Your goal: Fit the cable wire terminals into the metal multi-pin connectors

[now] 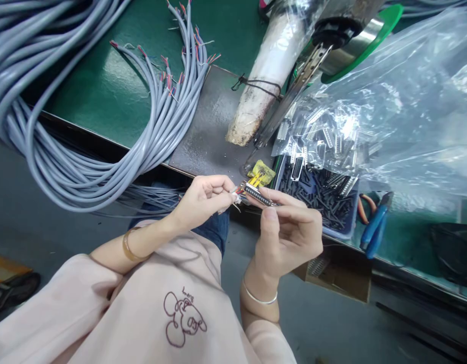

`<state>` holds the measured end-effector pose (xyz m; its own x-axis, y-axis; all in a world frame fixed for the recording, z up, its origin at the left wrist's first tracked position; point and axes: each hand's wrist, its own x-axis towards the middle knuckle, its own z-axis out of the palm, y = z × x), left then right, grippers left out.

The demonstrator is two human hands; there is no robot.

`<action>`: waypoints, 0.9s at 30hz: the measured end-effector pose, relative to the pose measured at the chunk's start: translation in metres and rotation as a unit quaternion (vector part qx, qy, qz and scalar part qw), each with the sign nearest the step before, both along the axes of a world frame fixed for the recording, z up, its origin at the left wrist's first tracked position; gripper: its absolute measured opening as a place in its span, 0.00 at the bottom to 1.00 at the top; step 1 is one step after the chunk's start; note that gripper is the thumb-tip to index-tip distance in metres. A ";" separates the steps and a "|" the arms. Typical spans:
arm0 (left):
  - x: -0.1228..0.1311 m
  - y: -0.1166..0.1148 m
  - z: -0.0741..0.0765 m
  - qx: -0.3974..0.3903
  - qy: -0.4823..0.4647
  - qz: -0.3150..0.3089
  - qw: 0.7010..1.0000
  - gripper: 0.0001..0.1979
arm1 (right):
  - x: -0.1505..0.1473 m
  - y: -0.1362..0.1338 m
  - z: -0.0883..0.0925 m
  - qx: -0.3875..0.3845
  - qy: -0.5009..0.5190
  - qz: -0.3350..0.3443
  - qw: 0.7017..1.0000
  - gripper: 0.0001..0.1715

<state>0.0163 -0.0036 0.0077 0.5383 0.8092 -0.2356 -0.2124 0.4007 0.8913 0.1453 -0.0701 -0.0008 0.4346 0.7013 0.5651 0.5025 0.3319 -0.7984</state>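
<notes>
Connector — one, with its row of contacts facing up — is being held between the thumb and fingers of the right hand, just in front of the table edge. By the left hand, fingers and thumb drawn close together, several thin coloured wires are being pinched beside the connector's left end; their exact number is being hidden by the fingers. Two bangles are being worn, one tan and one silver. Behind the connector, one yellow pad is being seen at the corner of one dark board, over which one soldering iron and one wrapped white tube are being suspended. Beyond, one green-rimmed spool is being partly covered. One blue tray is being filled by small black pieces — too many to be counted — and is being overlapped by one clear bag. To the left, one bundle of grey cables, well over ten, is being supported by the green table.
</notes>
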 end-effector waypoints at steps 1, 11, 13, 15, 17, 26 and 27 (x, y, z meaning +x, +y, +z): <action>0.000 0.000 0.000 -0.001 -0.002 -0.001 1.000 0.10 | 0.000 0.000 0.000 0.003 0.006 -0.005 1.000 0.05; 0.000 0.001 -0.002 -0.015 -0.020 -0.006 1.000 0.12 | 0.000 -0.004 -0.001 -0.028 0.025 0.016 0.999 0.04; 0.000 0.001 -0.003 -0.024 -0.031 0.001 0.999 0.11 | -0.001 -0.008 -0.002 -0.028 0.019 0.041 0.999 0.05; 0.000 0.001 -0.004 -0.039 -0.037 0.009 0.998 0.10 | -0.001 -0.010 -0.003 -0.022 -0.008 0.060 0.998 0.06; -0.001 0.001 -0.004 -0.050 -0.038 0.013 0.998 0.09 | 0.000 -0.011 -0.004 0.004 -0.053 0.043 0.998 0.06; -0.004 0.002 -0.004 -0.027 -0.017 0.018 0.999 0.11 | 0.010 -0.001 -0.003 0.060 -0.143 -0.136 0.978 0.07; -0.005 0.002 -0.004 -0.025 -0.017 0.018 0.999 0.11 | 0.011 -0.002 -0.003 0.051 -0.154 -0.130 0.978 0.08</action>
